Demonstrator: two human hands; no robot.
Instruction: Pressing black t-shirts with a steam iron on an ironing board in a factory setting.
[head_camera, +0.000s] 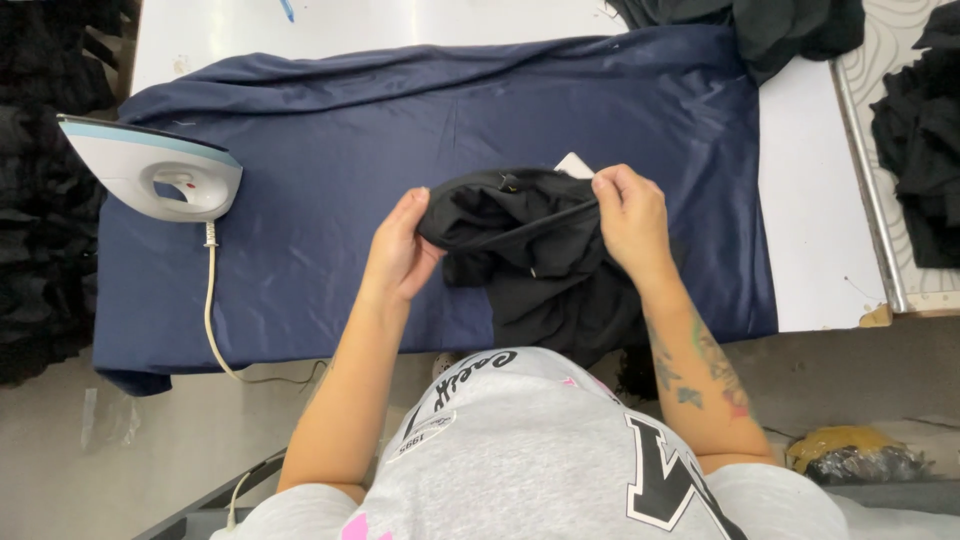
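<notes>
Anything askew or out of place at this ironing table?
Mostly tidy. The navy cloth lies skewed and rumpled along its far edge, and the iron overhangs the table's left edge. Both hands hold a bunched black garment.

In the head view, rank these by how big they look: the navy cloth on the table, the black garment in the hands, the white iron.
1. navy cloth, covering most of the table.
2. black garment, bunched between the left hand and right hand; held up nearer the camera, so it may look oversized.
3. white iron, at the cloth's left edge.
</notes>
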